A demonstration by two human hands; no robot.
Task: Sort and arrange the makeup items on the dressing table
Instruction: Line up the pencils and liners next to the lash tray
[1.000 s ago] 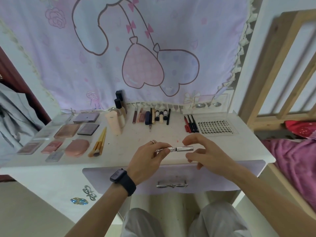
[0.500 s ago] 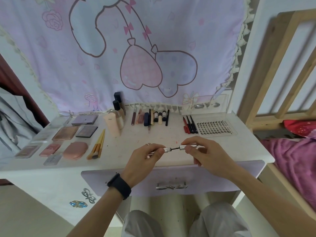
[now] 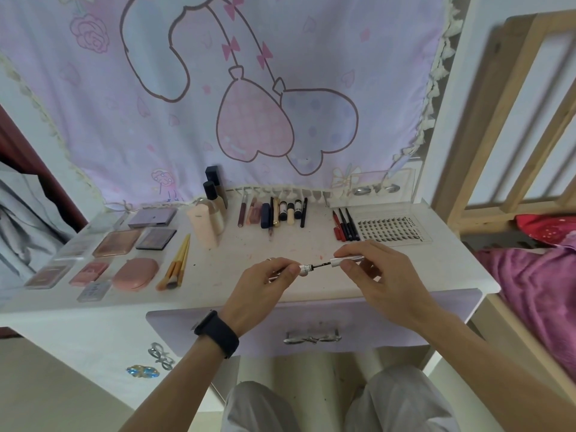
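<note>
Silver mascara tube (image 3: 304,269) now uncapped. I see cap (image 3: 346,261) drawn off and dark wand (image 3: 319,265) bared; closed second ago. Left hand (image 3: 261,288) pinches tube, right hand (image 3: 380,275) pinches cap, both above drawer handle (image 3: 311,338). My read: item being checked, not yet placed in rows beyond.

**Head view (single wide-angle camera).** I look forward and down from the wearer's head onto the white dressing table (image 3: 452,266). It is near enough that its top spans the frame from 9 to 3 o'clock. The lilac cartoon-print cloth hanging (image 3: 93,120) behind it fills 10 to 2 o'clock. The pale wooden bed frame (image 3: 481,126) leans at the 3 o'clock edge. Both forearms enter from 6 o'clock. The left hand (image 3: 261,285) and right hand (image 3: 383,275) meet at centre, close under the lens, gripping a slim silver mascara tube (image 3: 307,268) and its silver cap (image 3: 346,260).
</note>
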